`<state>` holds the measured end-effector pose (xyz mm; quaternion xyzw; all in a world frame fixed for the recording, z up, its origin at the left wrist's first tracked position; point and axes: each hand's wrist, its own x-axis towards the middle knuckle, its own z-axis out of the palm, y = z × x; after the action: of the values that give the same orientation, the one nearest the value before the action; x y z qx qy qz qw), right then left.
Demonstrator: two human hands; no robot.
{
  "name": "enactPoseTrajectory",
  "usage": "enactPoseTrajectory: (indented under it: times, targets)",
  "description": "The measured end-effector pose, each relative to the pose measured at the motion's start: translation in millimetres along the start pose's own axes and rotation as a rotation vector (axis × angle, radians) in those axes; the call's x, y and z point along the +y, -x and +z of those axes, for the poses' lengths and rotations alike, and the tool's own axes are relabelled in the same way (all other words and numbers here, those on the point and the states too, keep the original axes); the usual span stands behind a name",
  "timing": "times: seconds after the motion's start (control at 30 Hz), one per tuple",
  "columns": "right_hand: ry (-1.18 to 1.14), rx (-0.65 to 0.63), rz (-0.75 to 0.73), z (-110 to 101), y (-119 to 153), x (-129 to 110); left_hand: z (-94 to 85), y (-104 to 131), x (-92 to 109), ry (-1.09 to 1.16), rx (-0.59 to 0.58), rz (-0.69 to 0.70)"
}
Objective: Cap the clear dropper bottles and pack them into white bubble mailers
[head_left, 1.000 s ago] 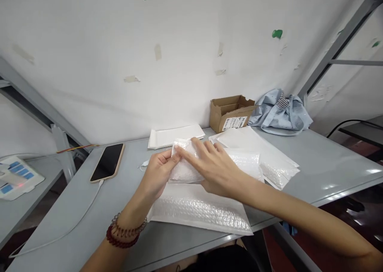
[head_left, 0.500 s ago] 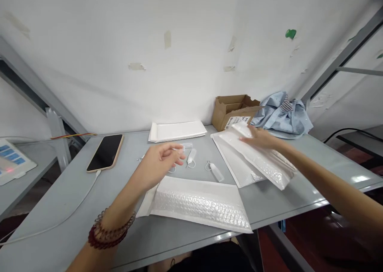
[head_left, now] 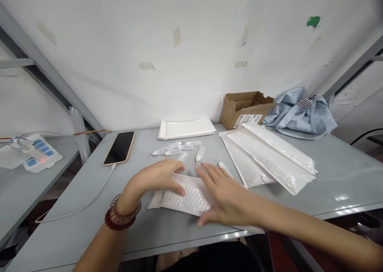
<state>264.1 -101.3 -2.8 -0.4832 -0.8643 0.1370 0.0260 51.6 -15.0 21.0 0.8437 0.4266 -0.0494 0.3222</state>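
A white bubble mailer (head_left: 191,202) lies flat near the front of the grey table, partly covered by both hands. My left hand (head_left: 158,178) is over its far left part, thumb stretched onto the bubbled face and the other fingers bent near its far edge. My right hand (head_left: 224,194) is over the mailer's right half, fingers spread and slightly blurred, holding nothing. Several small clear plastic dropper bottles (head_left: 173,152) lie just beyond the hands. One more bottle (head_left: 200,154) lies apart from the cluster, and another (head_left: 224,168) is partly hidden by my right hand.
A stack of white mailers (head_left: 188,128) lies by the wall. More bubble mailers (head_left: 269,156) overlap on the right, before an open cardboard box (head_left: 239,110) and light blue cloth (head_left: 302,114). A phone (head_left: 119,148) charges on the left; a power strip (head_left: 44,154) is beyond it.
My right hand has let go of the mailers on the right and moved left over the front mailer. My left hand has come down onto that mailer. The view has shifted slightly.
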Motion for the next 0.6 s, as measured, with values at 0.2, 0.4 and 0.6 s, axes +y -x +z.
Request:
enactPoseTrajectory:
  times: [0.2,0.4,0.6]
  targets:
    - [0.018,-0.061,0.047,36.5,-3.2,-27.7,-15.0,10.3,-14.2,0.034,0.185,-0.120]
    - [0.108,0.145,0.013,46.3,1.4,-25.9,-14.7,9.3,-30.4,0.246,-0.065,-0.167]
    - [0.033,0.407,0.007,35.4,6.3,-22.6,-19.1,15.0,-16.0,0.664,-0.023,0.018]
